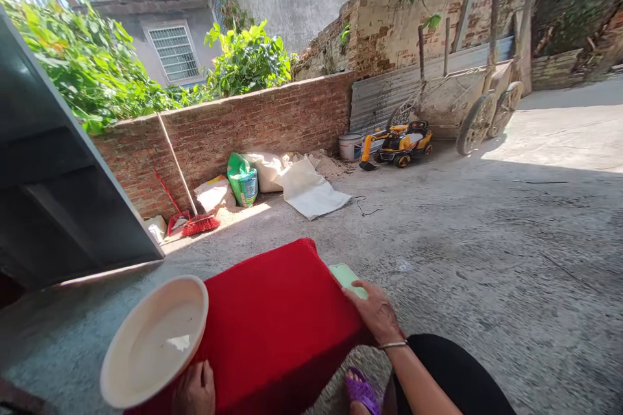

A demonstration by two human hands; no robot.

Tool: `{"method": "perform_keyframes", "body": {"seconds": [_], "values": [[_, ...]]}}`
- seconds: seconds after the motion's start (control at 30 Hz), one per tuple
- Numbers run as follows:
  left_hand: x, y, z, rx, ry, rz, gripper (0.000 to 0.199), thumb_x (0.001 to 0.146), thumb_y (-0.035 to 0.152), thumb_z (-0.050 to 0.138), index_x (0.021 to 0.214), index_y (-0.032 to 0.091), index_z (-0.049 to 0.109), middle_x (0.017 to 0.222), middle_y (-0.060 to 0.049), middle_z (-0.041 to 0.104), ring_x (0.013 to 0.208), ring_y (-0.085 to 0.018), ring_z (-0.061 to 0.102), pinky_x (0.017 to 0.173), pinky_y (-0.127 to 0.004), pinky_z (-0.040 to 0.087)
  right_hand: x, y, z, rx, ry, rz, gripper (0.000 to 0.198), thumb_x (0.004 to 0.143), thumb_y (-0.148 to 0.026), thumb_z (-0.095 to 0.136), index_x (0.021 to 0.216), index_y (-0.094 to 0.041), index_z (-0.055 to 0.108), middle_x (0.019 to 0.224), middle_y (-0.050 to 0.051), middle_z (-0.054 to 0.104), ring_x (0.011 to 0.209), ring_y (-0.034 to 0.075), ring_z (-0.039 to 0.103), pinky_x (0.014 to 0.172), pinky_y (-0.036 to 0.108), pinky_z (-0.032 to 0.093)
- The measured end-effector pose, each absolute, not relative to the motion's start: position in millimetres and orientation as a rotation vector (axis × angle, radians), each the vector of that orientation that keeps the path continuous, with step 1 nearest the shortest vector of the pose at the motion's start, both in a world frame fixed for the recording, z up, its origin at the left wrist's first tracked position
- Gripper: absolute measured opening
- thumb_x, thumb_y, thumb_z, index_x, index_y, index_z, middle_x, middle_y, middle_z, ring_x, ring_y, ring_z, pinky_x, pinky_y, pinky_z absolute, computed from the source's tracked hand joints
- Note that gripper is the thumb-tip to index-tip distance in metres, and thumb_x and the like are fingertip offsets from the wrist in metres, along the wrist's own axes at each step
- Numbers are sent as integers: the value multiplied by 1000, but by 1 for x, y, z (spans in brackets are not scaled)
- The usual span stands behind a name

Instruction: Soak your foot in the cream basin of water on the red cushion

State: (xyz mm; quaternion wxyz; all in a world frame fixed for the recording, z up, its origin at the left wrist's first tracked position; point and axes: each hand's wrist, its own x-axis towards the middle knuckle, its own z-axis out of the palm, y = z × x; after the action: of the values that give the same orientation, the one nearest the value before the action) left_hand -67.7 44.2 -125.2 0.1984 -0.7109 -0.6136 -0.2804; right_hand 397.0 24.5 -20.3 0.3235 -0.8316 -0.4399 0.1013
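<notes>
A red cloth covers a small table in front of me. On its left side stands a round cream basin holding some water, with light glinting on the surface. My left hand rests at the near edge of the cloth, close beside the basin's rim. Its fingers are curled, and whatever lies inside them is hidden. At the right edge of the table my right hand, a bangle on its wrist, grips a flat pale green phone between thumb and fingers.
Beyond the concrete ground runs a brick wall with a broom, a red dustpan, sacks and a bucket along it. A toy excavator and a wheeled cart stand further right. A dark door is at left.
</notes>
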Motion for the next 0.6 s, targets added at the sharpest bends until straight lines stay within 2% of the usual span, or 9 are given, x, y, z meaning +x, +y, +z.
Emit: {"method": "perform_keyframes", "body": {"seconds": [0.13,0.23,0.47,0.6], "values": [[-55,38,-121,-1903,-1686,-774,42,96,33,34,67,25,64,64,-1,69,64,-18,65,62,-29,44,371,27,-26,-1998,-1420,163,28,80,-44,56,98,-26,68,97,5,66,92,22,64,82,32,49],[-43,33,-114,-1850,-1685,-762,44,98,31,32,66,24,62,63,-1,66,64,-17,64,65,-29,43,361,24,-28,-2063,-1552,137,25,81,-41,56,100,-28,68,99,5,65,89,21,65,77,32,48],[-27,26,-94,-1809,-1678,-746,44,99,27,32,66,24,61,63,0,66,63,-17,63,62,-29,41,372,23,-19,-2133,-1731,17,24,83,-46,56,88,-24,65,94,7,65,86,25,64,77,35,45],[-17,23,-86,-1755,-1694,-757,43,98,23,33,65,24,61,61,1,65,62,-16,63,62,-30,41,377,36,-30,-2084,-1756,-17,23,82,-46,54,87,-26,65,87,7,66,80,26,65,71,37,46]]}}
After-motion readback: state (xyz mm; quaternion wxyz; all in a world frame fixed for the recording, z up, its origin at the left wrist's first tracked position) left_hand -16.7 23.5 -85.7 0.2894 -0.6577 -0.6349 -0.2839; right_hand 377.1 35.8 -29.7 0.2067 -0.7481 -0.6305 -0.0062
